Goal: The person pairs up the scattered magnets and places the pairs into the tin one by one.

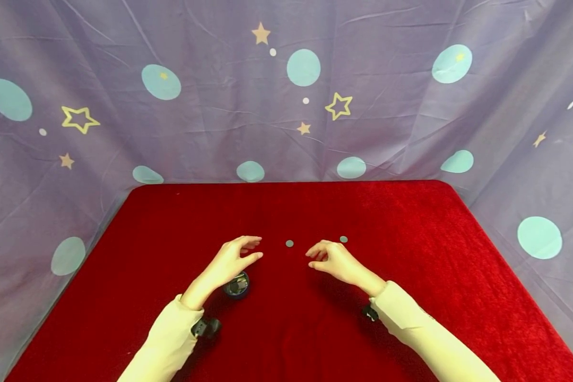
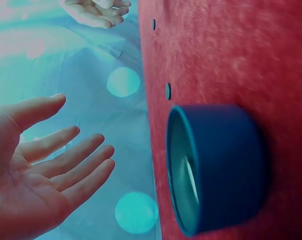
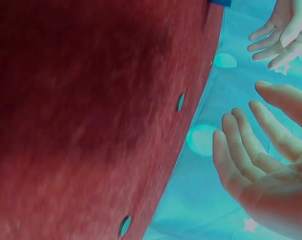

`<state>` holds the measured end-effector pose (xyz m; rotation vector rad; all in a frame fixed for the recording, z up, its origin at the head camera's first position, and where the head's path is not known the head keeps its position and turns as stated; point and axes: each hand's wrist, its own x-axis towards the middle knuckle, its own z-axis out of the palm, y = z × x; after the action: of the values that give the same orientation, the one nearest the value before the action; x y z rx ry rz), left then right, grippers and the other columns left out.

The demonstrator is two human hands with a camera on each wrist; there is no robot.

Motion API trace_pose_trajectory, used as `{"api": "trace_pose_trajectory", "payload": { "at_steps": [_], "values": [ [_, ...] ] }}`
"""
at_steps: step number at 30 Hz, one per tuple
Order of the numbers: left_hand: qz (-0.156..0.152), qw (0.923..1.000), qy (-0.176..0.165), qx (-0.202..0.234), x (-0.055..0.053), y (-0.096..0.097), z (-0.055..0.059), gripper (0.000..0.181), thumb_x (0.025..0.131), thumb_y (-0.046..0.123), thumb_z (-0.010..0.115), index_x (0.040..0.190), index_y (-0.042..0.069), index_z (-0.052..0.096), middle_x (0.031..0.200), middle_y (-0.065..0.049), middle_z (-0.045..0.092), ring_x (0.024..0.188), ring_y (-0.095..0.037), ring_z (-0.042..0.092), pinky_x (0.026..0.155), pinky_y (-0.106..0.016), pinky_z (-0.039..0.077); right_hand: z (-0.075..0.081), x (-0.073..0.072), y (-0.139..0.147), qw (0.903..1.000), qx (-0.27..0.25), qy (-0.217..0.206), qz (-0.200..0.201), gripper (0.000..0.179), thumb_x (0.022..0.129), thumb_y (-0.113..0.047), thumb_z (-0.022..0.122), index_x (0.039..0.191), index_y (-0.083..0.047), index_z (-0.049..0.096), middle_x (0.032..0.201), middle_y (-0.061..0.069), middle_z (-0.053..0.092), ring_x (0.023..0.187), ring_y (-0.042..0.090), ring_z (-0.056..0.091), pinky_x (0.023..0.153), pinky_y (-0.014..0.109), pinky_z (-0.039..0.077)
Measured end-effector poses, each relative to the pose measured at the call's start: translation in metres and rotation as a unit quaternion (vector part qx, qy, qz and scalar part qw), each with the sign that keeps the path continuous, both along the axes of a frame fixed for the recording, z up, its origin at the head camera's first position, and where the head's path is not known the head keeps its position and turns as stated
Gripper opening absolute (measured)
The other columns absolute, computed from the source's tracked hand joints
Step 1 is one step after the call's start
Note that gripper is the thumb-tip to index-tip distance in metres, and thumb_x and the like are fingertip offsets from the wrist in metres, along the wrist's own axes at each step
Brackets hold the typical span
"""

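My left hand hovers over the red cloth with fingers loosely extended and nothing in its grasp. Just below its wrist in the head view stands a round dark-blue container, open at the top, with something thin and light-edged inside. My right hand hangs above the cloth too, palm facing the other hand, its relaxed fingers holding nothing. One small greyish-green disc lies flat between the two hands, slightly beyond them. A second such disc lies just past the right hand.
The red velvety cloth covers the whole table. Its far edge meets a hanging purple curtain patterned with stars and dots, which also closes in the left and right sides. Each wrist wears a small black camera mount.
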<state>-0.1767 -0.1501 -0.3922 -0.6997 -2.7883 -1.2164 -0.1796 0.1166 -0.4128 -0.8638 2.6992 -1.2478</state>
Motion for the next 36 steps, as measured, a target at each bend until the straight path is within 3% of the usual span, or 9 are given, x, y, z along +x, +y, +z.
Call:
{"api": "trace_pose_trajectory", "payload": {
  "at_steps": [6, 19, 27, 30, 31, 33, 35, 36],
  "values": [
    [-0.014, 0.9998, -0.016, -0.006, -0.009, 0.015, 0.007, 0.037, 0.082, 0.013, 0.062, 0.115, -0.005, 0.054, 0.111, -0.019, 0.057, 0.099, -0.031, 0.055, 0.084, -0.042, 0.045, 0.0, -0.007, 0.014, 0.9997, 0.01, 0.017, -0.014, 0.018, 0.075, -0.005, 0.067, 0.092, 0.003, 0.064, 0.089, 0.013, 0.063, 0.075, 0.022, 0.058, 0.063, 0.027, 0.047],
    [-0.058, 0.9967, -0.005, -0.057, -0.037, 0.038, 0.004, 0.036, 0.077, 0.008, 0.065, 0.109, -0.007, 0.056, 0.102, -0.022, 0.06, 0.091, -0.03, 0.058, 0.079, -0.039, 0.047, -0.006, -0.03, 0.046, 0.9971, 0.046, 0.037, -0.048, 0.02, 0.072, -0.003, 0.068, 0.09, 0.004, 0.064, 0.086, 0.015, 0.064, 0.073, 0.023, 0.058, 0.063, 0.029, 0.047],
    [-0.077, 0.9932, -0.025, -0.084, -0.052, 0.051, -0.002, 0.035, 0.075, 0.004, 0.066, 0.107, -0.007, 0.058, 0.102, -0.02, 0.061, 0.09, -0.028, 0.059, 0.078, -0.033, 0.047, -0.011, -0.042, 0.056, 0.9954, 0.066, 0.034, -0.06, 0.022, 0.07, -0.002, 0.067, 0.09, 0.006, 0.063, 0.083, 0.016, 0.063, 0.072, 0.024, 0.058, 0.064, 0.029, 0.046],
    [-0.091, 0.9911, -0.007, -0.097, -0.059, 0.052, -0.012, 0.035, 0.074, 0.006, 0.067, 0.107, -0.006, 0.059, 0.101, -0.017, 0.062, 0.09, -0.025, 0.059, 0.078, -0.032, 0.047, -0.014, -0.047, 0.059, 0.995, 0.07, 0.027, -0.065, 0.023, 0.07, 0.0, 0.066, 0.092, 0.007, 0.063, 0.084, 0.017, 0.062, 0.073, 0.025, 0.058, 0.065, 0.03, 0.047],
    [-0.098, 0.9908, 0.005, -0.094, -0.072, 0.05, -0.031, 0.035, 0.073, 0.009, 0.068, 0.106, -0.004, 0.06, 0.098, -0.015, 0.063, 0.088, -0.023, 0.06, 0.076, -0.03, 0.048, -0.015, -0.049, 0.06, 0.995, 0.071, 0.025, -0.066, 0.023, 0.07, 0.001, 0.066, 0.092, 0.007, 0.062, 0.085, 0.017, 0.062, 0.075, 0.026, 0.058, 0.065, 0.03, 0.047],
    [-0.106, 0.9892, 0.018, -0.099, -0.109, 0.044, -0.082, 0.038, 0.072, 0.018, 0.071, 0.106, 0.003, 0.061, 0.096, -0.01, 0.064, 0.086, -0.019, 0.061, 0.075, -0.029, 0.048, -0.016, -0.051, 0.061, 0.9948, 0.072, 0.021, -0.069, 0.024, 0.07, 0.002, 0.066, 0.093, 0.007, 0.062, 0.087, 0.017, 0.061, 0.077, 0.027, 0.058, 0.067, 0.032, 0.047],
    [-0.114, 0.9872, 0.036, -0.106, -0.157, 0.036, -0.149, 0.043, 0.069, 0.031, 0.074, 0.106, 0.012, 0.062, 0.094, -0.002, 0.065, 0.083, -0.013, 0.061, 0.073, -0.027, 0.048, -0.017, -0.054, 0.062, 0.9945, 0.074, 0.018, -0.071, 0.026, 0.069, 0.003, 0.066, 0.094, 0.008, 0.062, 0.088, 0.017, 0.061, 0.078, 0.027, 0.057, 0.069, 0.034, 0.047],
    [-0.116, 0.9867, 0.039, -0.106, -0.186, 0.032, -0.188, 0.046, 0.066, 0.037, 0.075, 0.105, 0.016, 0.063, 0.092, 0.001, 0.065, 0.081, -0.01, 0.061, 0.07, -0.025, 0.048, -0.018, -0.055, 0.062, 0.9943, 0.076, 0.017, -0.072, 0.026, 0.069, 0.003, 0.066, 0.094, 0.008, 0.062, 0.089, 0.017, 0.061, 0.078, 0.027, 0.057, 0.069, 0.034, 0.047]
  ]
}}
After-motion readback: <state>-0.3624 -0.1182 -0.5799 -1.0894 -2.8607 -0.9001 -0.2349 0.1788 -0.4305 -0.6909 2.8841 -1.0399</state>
